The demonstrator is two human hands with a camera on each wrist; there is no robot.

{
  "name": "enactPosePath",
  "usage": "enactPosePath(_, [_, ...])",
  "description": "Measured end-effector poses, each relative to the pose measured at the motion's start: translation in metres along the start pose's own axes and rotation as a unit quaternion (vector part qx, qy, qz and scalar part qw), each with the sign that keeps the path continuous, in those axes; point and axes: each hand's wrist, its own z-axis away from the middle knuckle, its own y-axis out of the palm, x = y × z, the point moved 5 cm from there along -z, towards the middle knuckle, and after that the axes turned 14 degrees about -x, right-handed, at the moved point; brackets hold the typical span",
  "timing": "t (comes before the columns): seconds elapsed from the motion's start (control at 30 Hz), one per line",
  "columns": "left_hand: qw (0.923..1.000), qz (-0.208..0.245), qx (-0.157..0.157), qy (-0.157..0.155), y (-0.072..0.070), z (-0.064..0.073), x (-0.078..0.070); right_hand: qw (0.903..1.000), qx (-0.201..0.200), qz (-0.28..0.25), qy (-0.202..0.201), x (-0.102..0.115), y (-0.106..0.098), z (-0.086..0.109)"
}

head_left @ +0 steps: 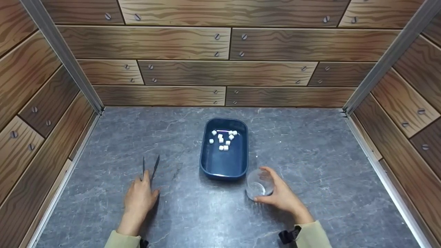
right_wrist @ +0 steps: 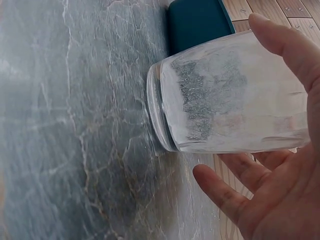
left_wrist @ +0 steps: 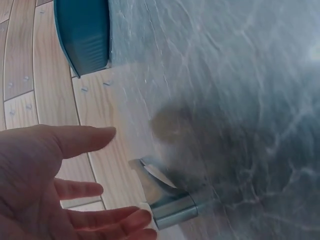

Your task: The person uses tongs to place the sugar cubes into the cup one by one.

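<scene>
In the head view my left hand (head_left: 139, 196) is over dark metal tweezers (head_left: 155, 167) lying on the table, their two arms spread forward. The left wrist view shows the thumb (left_wrist: 85, 139) well apart from the tweezers (left_wrist: 172, 210), while loosely extended fingertips reach their joined end. My right hand (head_left: 280, 194) holds a clear cup (head_left: 256, 184) standing upright, thumb on the near side and fingers round the far side. Nothing shows inside the cup (right_wrist: 215, 100). Just behind it is a dark blue tray (head_left: 224, 167) with several small white cubes (head_left: 221, 140) in its far half.
A grey marbled tabletop (head_left: 193, 213) lies under everything. Wood-patterned panels (head_left: 220, 72) close off the back and both sides, with metal posts (head_left: 69, 62) at the corners. A small white speck (head_left: 256, 156) lies right of the tray.
</scene>
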Motion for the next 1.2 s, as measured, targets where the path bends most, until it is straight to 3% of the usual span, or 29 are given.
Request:
enactPosePath(0.63, [0.9936,-0.033,0.090,-0.059,0.008,-0.002,0.022,0.9997,-0.014,0.013,0.017,-0.003,-0.002,-0.001])
enactPosePath(0.97, [0.9956,-0.031,0.074,-0.048,0.008,-0.005,0.026,0.9986,-0.033,0.028,0.032,-0.006,-0.002,-0.001])
enactPosePath(1.2, [0.9946,-0.023,0.092,-0.043,0.007,-0.007,0.027,0.9978,-0.037,0.033,0.043,-0.007,-0.002,0.001])
